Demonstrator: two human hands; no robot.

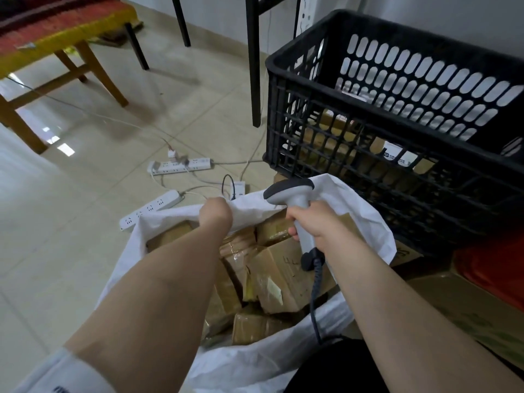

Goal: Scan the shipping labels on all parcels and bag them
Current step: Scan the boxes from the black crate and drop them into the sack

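1. Left hand [216,214]: reaches forward and grips the far rim of the white bag [365,219]. The fabric is bunched in its closed fingers, and the bag's mouth stands open.
2. Right hand [313,224]: its fingers are wrapped tightly round the handle of the grey barcode scanner [289,190]. The scanner is upright above the bag's mouth, with its dark head pointing away from the person.
3. Coiled cable [314,296]: hangs from the base of the scanner handle and runs down across the bag's near edge.
4. Parcels [283,268]: brown, tape-wrapped cardboard boxes piled inside the white bag, below both hands.
5. Black crate [397,177]: stands just beside the bag on its right. More cardboard parcels show through its lattice wall, one of them with a white label.
6. Power strips [180,165]: white, lying on the tiled floor [71,222] beyond the bag, with cords trailing between them.
7. Wooden stool [93,66]: red and yellow seat, upper left, well apart from the bag.
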